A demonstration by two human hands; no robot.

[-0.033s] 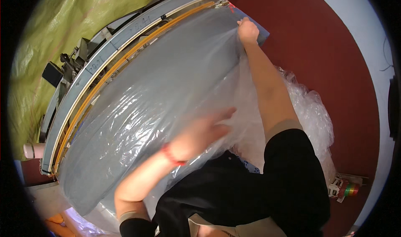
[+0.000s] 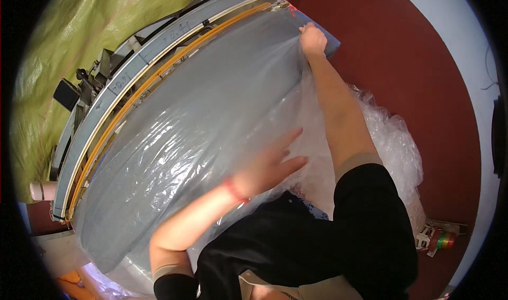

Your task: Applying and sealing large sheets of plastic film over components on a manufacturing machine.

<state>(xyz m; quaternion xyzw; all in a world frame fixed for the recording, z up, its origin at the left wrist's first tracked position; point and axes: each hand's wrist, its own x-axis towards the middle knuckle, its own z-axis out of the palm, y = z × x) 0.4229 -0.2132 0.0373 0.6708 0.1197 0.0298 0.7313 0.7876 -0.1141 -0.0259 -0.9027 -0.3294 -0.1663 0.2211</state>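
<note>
A wide sheet of clear plastic film (image 2: 211, 83) lies over a long grey-blue table surface, with glossy wrinkles at its left middle. At the far right corner my right hand (image 2: 313, 39) is closed on the film's edge, and taut creases run from the fist. My left hand (image 2: 267, 167), a red band at its wrist, is over the near part of the film. Motion blurs it, but its fingers are stretched out and apart, holding nothing. Whether its palm touches the film I cannot tell.
A machine rail (image 2: 116, 83) with an orange strip (image 2: 159, 72) curves along the far left side. Crumpled clear plastic (image 2: 394, 141) hangs at my right above the dark red floor (image 2: 434, 104). A striped signal light (image 2: 442, 240) is at lower right, a pink cylinder (image 2: 42, 190) at left.
My left hand has moved to the right across the film, its fingers still spread. The right hand keeps its grip at the far corner, nearly unmoved.
</note>
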